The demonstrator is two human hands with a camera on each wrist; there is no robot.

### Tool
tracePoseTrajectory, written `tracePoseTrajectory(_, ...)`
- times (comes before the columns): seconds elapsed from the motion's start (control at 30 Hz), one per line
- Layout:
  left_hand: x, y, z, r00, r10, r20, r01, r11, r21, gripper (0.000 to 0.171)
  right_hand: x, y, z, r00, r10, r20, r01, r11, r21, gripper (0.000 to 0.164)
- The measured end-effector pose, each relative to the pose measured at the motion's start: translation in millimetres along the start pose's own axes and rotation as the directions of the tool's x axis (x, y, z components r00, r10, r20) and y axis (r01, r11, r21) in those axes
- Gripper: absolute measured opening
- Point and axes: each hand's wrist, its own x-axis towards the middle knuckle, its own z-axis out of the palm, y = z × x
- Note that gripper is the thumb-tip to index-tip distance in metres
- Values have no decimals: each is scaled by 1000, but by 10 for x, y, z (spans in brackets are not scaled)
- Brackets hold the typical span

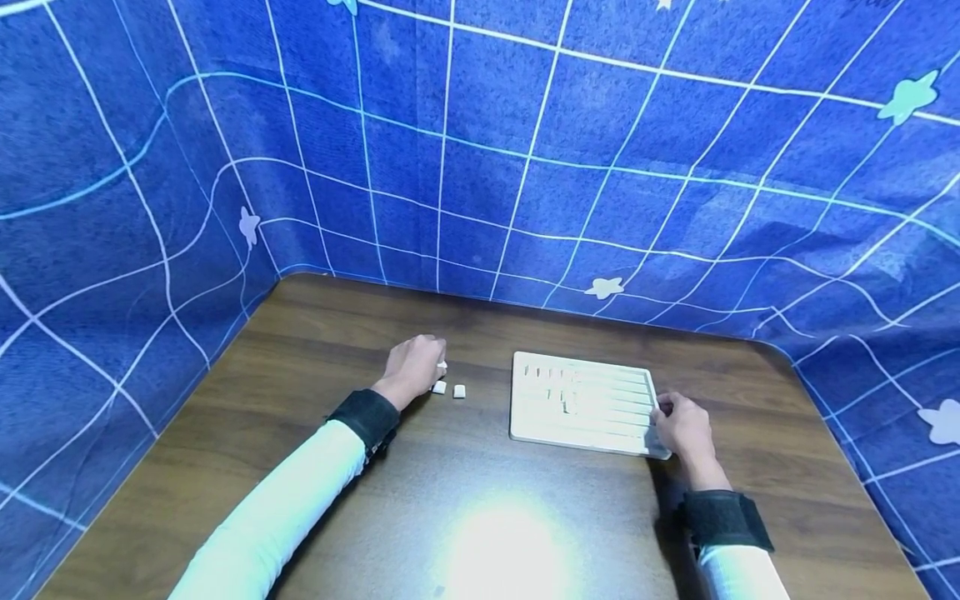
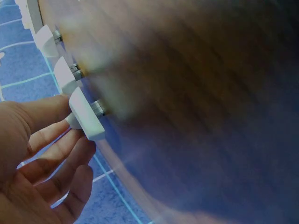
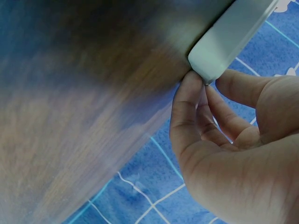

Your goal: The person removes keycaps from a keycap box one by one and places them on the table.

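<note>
l hand (image 1: 411, 367) pinches small white plastic-looking block (image 2: 87, 114), well left of flat white slotted rect tray (image 1: 581, 442), whose corner r hand (image 1: 686, 427) pinches; block may slip if grip's off-ctr, or tray skid if r hand tugs.

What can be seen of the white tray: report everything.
The white tray looks like plastic: rectangular, with rounded corners and parallel ridges running lengthwise. It lies flat on the brown table, right of centre in the head view. Small pieces sit in rows toward its left; glare blurs their detail. The right grip holds its right edge.
</note>
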Motion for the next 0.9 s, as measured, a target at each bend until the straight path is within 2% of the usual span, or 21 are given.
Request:
tracePoseTrajectory(0.17,45,-24,22,998,-26,52,26,1000,-11,23,0,-6,-12,1000,-3,0,3,1000,-1,34)
tracePoseTrajectory(0.43,115,23,16,995,-54,87,55,998,-9,25,-11,-21,-28,1000,-1,0,1,1000,3,34)
tracePoseTrajectory(0.73,122,30,7,995,-36,96,36,999,4,29,10,0,-20,1000,-4,-7,4,1000,18,34)
tracePoseTrajectory(0.9,128,124,-26,996,-10,85,10,1000,2,31,8,14,-11,1000,-1,-18,2,1000,19,33)
